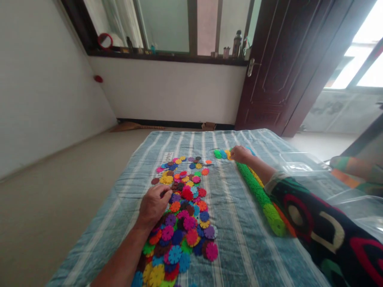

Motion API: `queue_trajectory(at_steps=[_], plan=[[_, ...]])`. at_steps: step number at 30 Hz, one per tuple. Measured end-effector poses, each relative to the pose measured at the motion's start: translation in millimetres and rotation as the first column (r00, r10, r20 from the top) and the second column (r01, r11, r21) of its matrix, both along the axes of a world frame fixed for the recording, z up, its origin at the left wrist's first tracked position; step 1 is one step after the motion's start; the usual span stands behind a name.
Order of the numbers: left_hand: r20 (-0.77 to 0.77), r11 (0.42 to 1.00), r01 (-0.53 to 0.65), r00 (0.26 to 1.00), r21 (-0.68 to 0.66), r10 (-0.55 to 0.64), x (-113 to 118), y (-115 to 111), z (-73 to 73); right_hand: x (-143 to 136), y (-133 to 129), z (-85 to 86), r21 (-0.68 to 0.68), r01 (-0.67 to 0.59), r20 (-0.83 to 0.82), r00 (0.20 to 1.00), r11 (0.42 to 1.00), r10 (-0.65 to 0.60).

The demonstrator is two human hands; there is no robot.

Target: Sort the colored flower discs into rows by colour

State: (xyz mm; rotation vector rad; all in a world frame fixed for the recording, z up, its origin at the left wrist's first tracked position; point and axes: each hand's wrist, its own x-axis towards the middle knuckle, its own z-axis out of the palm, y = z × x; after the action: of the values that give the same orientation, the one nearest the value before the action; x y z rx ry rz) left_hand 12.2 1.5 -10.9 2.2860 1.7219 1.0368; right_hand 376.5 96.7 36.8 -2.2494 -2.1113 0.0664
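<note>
The person's hands are well apart: the left hand (pixel 154 203), fingers loosely curled, rests at the left edge of the pile of coloured notched discs (pixel 189 222) in the lower centre of the frame, while the right hand (pixel 241 154), right of upper centre, reaches down onto a short row of discs (pixel 223 154) beyond a green rod of stacked discs (pixel 254 187); whether either grips a disc cannot be told. On the striped cloth (pixel 229 227), just above the pile's far left end, the word "love" (pixel 168 157) reads sideways.
</note>
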Motion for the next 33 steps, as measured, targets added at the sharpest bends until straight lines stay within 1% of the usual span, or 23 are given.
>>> queue_trajectory(at_steps=[11,19,27,33], plan=[[-0.004,1.0,0.01,1.0,-0.012,-0.01,0.6,0.0,1.2,9.6,7.3,0.6,-0.03,-0.023,0.041,0.999,0.999,0.024],[-0.002,1.0,0.001,1.0,-0.022,-0.001,1.5,-0.3,1.7,7.0,9.6,-3.7,-0.042,-0.034,0.07,0.997,0.999,0.037],[0.005,1.0,0.0,1.0,-0.026,0.001,1.5,-1.4,2.2,1.6,8.7,-2.7,-0.05,-0.005,0.153,0.988,0.999,0.012],[0.006,1.0,0.0,1.0,-0.024,0.001,2.0,-1.1,2.2,1.4,8.0,-2.9,-0.047,-0.011,0.19,0.981,0.999,0.02]])
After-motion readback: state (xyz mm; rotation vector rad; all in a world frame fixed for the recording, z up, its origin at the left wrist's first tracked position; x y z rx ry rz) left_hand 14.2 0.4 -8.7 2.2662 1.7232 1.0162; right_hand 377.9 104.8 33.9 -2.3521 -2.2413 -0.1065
